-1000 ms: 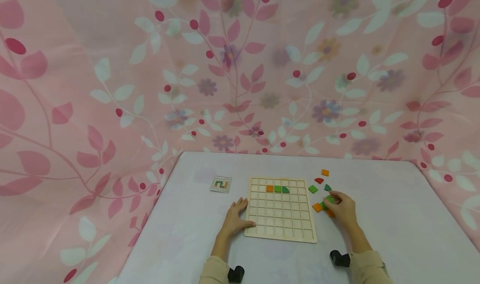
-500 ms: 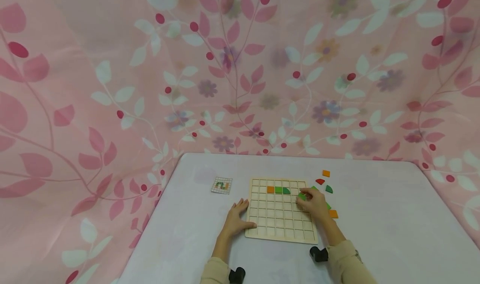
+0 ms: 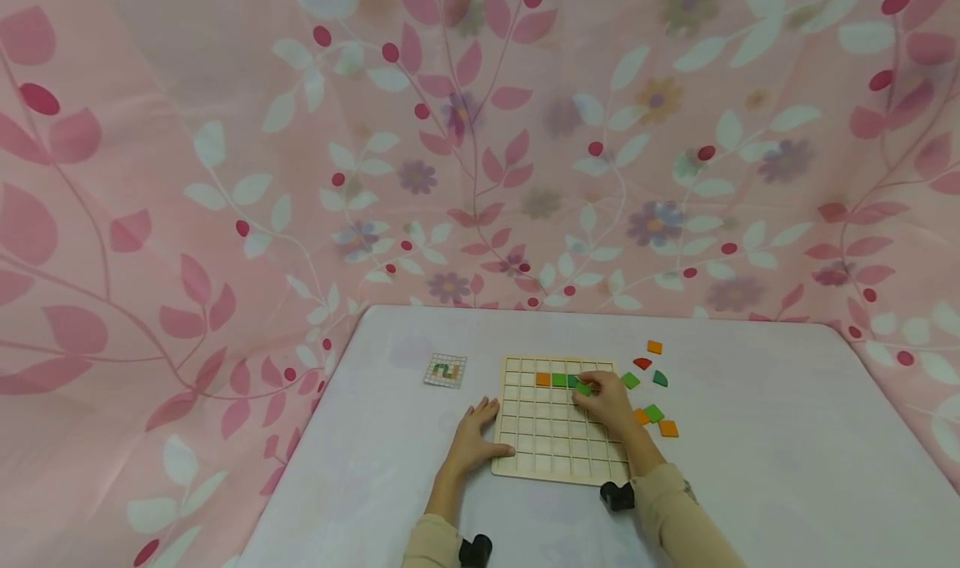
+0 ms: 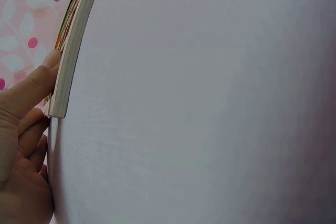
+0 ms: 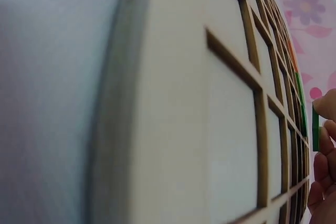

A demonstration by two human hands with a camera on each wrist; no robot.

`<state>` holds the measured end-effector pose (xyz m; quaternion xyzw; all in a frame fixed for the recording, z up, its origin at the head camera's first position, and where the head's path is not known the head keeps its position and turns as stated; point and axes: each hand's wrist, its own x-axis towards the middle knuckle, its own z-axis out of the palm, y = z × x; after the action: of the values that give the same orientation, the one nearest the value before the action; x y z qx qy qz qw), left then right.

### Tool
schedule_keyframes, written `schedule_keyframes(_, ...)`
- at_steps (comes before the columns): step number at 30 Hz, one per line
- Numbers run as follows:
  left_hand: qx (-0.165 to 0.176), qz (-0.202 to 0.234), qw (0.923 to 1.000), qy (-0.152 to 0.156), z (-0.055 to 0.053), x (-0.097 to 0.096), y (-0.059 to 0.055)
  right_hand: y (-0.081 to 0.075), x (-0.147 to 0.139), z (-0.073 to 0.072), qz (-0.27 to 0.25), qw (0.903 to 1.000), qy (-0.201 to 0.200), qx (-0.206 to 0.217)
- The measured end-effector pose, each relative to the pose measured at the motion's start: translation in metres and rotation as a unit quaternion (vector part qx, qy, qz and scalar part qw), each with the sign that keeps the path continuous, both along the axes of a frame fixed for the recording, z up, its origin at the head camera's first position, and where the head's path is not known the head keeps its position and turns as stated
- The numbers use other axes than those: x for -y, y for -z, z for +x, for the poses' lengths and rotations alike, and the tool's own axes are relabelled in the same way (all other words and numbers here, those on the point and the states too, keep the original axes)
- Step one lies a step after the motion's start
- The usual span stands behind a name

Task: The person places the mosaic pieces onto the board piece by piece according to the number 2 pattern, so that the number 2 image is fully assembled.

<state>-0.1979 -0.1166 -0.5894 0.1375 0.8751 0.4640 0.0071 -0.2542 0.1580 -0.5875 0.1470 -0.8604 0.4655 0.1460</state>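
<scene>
A pale wooden grid board [image 3: 536,436] lies flat on the table. Near its far edge, an orange square tile [image 3: 543,379], a green square tile [image 3: 559,379] and a darker green rounded tile [image 3: 573,380] form a row. My right hand [image 3: 609,401] pinches a green tile [image 5: 315,127] between thumb and fingers, just above the board near the row's right end; its exact shape is hidden. My left hand [image 3: 472,436] rests at the board's left side, fingers spread along the edge, thumb [image 4: 34,88] pressing on the top face.
Right of the board lie loose tiles: an orange square [image 3: 655,347], a red piece [image 3: 642,364], a dark green quarter-round [image 3: 660,379], a green square [image 3: 631,380] and several more nearer me. A small pattern card [image 3: 446,370] lies left of the board. A floral curtain [image 3: 480,176] hangs behind.
My right hand has carried the green tile leftward from the loose pile over the board, to the right end of the row. The left hand stays at the board's edge.
</scene>
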Motion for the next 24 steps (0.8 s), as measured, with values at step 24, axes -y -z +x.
schedule_keyframes(24,0.008,-0.015,0.9999,-0.001,-0.0009,0.0013,0.0,0.0061,-0.0045,0.0035,0.005,0.9996,-0.028,0.001)
